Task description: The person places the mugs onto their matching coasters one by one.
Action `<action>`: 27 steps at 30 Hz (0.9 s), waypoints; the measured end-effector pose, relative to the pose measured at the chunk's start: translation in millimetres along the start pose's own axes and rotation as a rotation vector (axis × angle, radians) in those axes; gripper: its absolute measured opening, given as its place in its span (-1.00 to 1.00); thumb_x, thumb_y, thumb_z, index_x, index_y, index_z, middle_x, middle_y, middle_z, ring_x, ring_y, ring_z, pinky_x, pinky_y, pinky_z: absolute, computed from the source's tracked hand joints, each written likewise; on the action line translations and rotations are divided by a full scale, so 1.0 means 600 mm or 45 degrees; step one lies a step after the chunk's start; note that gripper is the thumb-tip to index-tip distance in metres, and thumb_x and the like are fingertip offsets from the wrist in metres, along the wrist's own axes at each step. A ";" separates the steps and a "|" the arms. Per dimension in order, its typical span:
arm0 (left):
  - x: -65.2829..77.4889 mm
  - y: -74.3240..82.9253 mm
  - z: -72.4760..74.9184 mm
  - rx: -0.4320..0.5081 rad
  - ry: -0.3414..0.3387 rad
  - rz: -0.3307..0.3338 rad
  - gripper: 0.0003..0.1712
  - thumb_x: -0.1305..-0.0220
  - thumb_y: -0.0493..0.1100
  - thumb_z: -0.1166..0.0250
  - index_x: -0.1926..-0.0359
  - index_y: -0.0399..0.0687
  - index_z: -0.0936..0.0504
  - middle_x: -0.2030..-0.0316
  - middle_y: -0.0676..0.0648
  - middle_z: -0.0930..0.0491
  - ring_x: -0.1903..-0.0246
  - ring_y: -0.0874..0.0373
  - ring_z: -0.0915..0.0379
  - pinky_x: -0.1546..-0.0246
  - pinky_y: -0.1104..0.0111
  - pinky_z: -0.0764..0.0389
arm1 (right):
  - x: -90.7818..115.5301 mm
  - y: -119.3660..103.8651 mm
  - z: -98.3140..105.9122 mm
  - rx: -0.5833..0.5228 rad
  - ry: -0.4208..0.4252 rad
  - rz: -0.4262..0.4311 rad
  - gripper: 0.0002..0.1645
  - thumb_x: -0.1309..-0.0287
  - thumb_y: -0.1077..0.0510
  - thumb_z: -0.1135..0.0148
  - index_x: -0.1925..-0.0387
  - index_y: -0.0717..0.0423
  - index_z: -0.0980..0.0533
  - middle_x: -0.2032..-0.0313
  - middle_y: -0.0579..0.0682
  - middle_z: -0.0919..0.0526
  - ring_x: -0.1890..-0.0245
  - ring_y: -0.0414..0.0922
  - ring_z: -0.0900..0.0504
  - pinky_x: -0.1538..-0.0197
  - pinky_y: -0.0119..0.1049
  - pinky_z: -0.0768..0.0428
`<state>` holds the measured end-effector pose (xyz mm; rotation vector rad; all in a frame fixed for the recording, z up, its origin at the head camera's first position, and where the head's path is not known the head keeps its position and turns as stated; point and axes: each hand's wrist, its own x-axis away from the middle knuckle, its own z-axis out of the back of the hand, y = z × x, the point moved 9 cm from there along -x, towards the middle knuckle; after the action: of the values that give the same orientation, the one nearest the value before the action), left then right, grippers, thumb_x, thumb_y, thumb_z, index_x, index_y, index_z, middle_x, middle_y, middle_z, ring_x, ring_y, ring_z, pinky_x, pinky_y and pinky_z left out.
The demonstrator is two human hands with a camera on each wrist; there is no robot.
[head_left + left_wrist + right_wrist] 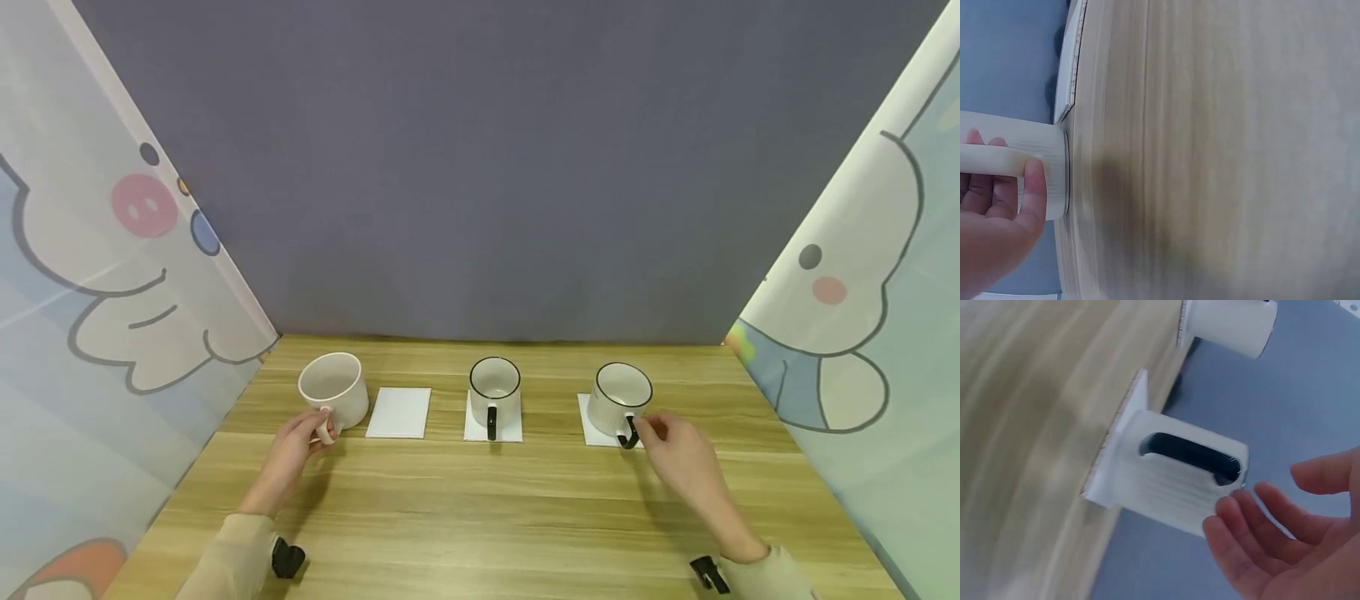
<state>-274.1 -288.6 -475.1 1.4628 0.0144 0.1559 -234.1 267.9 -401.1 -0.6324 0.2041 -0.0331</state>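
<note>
At the left of the table, my left hand [295,447] pinches the handle [991,160] of a plain white mug [347,403], thumb on one side and fingers behind it. The mug is upright beside a bare white square coaster [399,412], and its base looks to be at the tabletop. My right hand [681,458] is close to the black handle [1194,456] of a black-rimmed white mug [611,412]. In the right wrist view its fingers are loosely bent, with nothing between them and the thumb. That mug stands on a white coaster [588,425].
Another black-rimmed white mug [487,408] stands on a coaster [513,433] mid-table, its handle facing me. A dark grey panel [480,183] rises behind the wooden table [480,517]. Cartoon-printed sheets [97,317] hang at both sides.
</note>
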 end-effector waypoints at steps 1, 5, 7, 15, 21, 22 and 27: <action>0.000 0.000 -0.001 0.001 -0.005 0.000 -0.61 -0.63 -0.09 0.02 0.18 -0.32 -0.58 0.32 -0.02 -0.52 0.25 0.22 -0.48 0.13 0.40 -0.60 | 0.000 -0.006 0.003 -0.002 0.017 0.018 -0.57 -0.46 -0.01 -0.13 0.07 0.30 -0.65 0.27 0.09 -0.75 0.23 0.07 -0.69 0.14 0.05 -0.58; 0.000 0.000 -0.004 0.005 -0.016 0.000 -0.61 -0.63 -0.08 0.00 0.19 -0.32 -0.58 0.32 -0.02 -0.51 0.25 0.22 -0.47 0.10 0.40 -0.60 | -0.001 -0.036 0.013 -0.044 0.092 0.091 -0.71 -0.38 0.08 -0.23 0.15 0.24 -0.67 0.32 0.02 -0.74 0.28 -0.02 -0.68 0.18 -0.08 -0.58; 0.000 0.000 -0.004 0.013 -0.015 0.001 -0.61 -0.63 -0.08 0.00 0.19 -0.31 -0.58 0.32 -0.01 -0.50 0.25 0.22 -0.46 0.10 0.41 -0.60 | -0.002 -0.053 0.017 -0.069 0.126 0.134 -0.76 -0.34 0.11 -0.26 0.20 0.22 -0.67 0.34 0.00 -0.74 0.30 -0.04 -0.69 0.20 -0.12 -0.60; 0.001 -0.001 -0.001 0.023 0.000 0.019 -0.63 -0.62 -0.08 -0.01 0.18 -0.30 -0.58 0.33 0.01 -0.49 0.25 0.23 -0.46 0.11 0.41 -0.60 | -0.011 -0.106 0.012 -0.205 0.208 0.312 -0.94 -0.22 0.24 -0.31 0.30 0.17 -0.65 0.39 -0.07 -0.66 0.36 -0.13 -0.64 0.24 -0.29 -0.62; 0.000 -0.003 -0.001 0.025 0.007 0.020 -0.63 -0.61 -0.07 -0.02 0.19 -0.29 -0.58 0.33 0.01 -0.49 0.25 0.23 -0.46 0.11 0.41 -0.60 | -0.016 -0.134 0.005 -0.353 0.254 0.416 -0.94 -0.15 0.31 -0.34 0.32 0.14 -0.63 0.37 -0.10 -0.64 0.35 -0.19 -0.62 0.22 -0.53 -0.55; 0.000 -0.002 -0.001 0.028 0.007 0.015 -0.63 -0.61 -0.07 -0.03 0.19 -0.29 -0.58 0.33 0.01 -0.49 0.26 0.23 -0.46 0.11 0.41 -0.60 | -0.016 -0.140 0.005 -0.376 0.264 0.433 -0.94 -0.14 0.31 -0.34 0.33 0.13 -0.63 0.36 -0.09 -0.64 0.35 -0.19 -0.62 0.20 -0.55 -0.54; 0.000 -0.002 -0.001 0.032 0.006 0.017 -0.62 -0.61 -0.06 -0.03 0.20 -0.29 -0.57 0.34 0.01 -0.48 0.25 0.23 -0.45 0.11 0.41 -0.59 | -0.018 -0.164 0.000 -0.455 0.268 0.479 -0.93 -0.16 0.32 -0.33 0.31 0.12 -0.63 0.32 -0.08 -0.64 0.29 -0.20 -0.60 0.14 -0.56 -0.53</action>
<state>-274.0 -288.2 -476.3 1.4878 0.0106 0.1703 -241.7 189.6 -341.2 -0.9381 0.5376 0.3063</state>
